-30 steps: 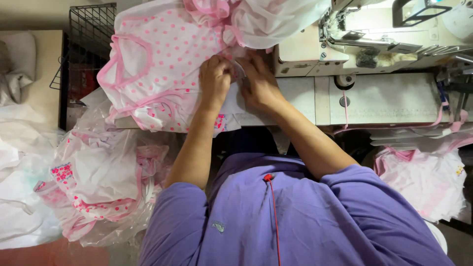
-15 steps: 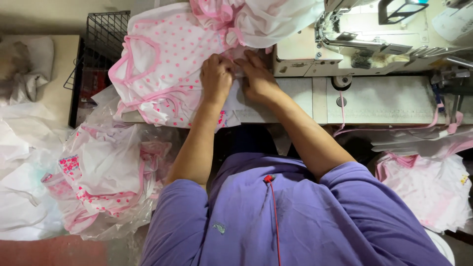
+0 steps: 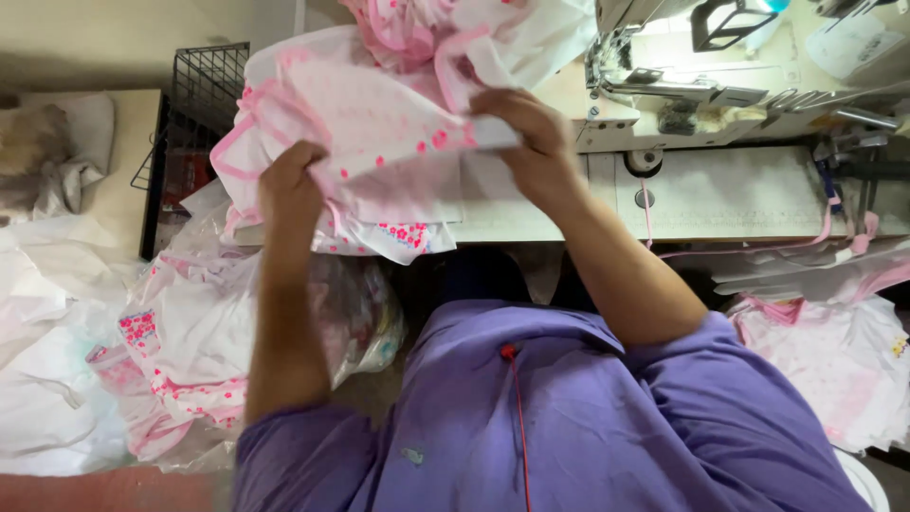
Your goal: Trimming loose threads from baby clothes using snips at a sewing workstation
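- Pink-dotted white garment (image 3: 370,133) with pink trim, held up over the near edge of the counter (image 3: 739,204), at 12 o'clock from the body, spread between both hands.
- Left hand (image 3: 292,185) at 10 o'clock, fingers curled shut on the garment's left side, knuckles toward the camera.
- Right hand (image 3: 531,133) at 1 o'clock, fingers pinched together on the garment's upper right edge.
- More pink-and-white fabric (image 3: 427,28) heaped behind it at 12 o'clock, touching the held piece.
- Sewing machine (image 3: 701,85) at 2 o'clock, on the counter just beside the right hand.
- Black wire basket (image 3: 194,104) at 10 o'clock, left of the garment.
- Clear plastic bag of flower-print pieces (image 3: 199,351) at 8 o'clock, below the left forearm.
- Stack of pale pink pieces (image 3: 834,360) at 4 o'clock, well apart from the hands.
- Purple shirt (image 3: 569,427) at 6 o'clock, a red thread (image 3: 517,417) hanging down its front.
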